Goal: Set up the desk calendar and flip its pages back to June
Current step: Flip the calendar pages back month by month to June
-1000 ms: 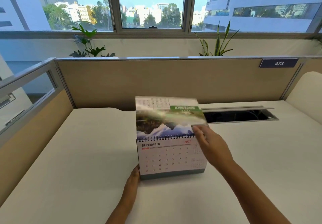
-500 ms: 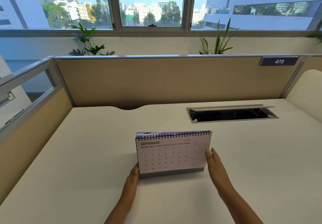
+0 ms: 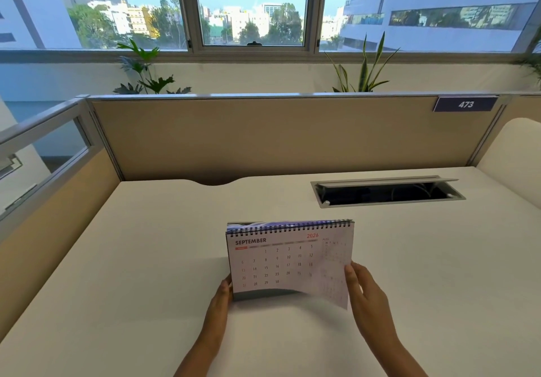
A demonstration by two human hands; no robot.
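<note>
Up comes the September page [image 3: 292, 262]: its near right corner was lying flat half a second ago and now peels toward us, away from the stand. On the desk [image 3: 117, 259], bare and pale, the calendar [image 3: 248, 294] stands upright near the front edge, middle of the scene, well short of the cable slot [image 3: 386, 192] at the far right. Setup looks done. September is showing, so by my count this page, August and July all have to go over the spiral [image 3: 289, 226] before June appears. The left hand [image 3: 221, 297] braces the stand's left edge, fingers loosely curled against it, gripping nothing I can make out. The right hand [image 3: 366, 291] has the page's right edge pinched at its fingertips, the other fingers mostly spread.
</note>
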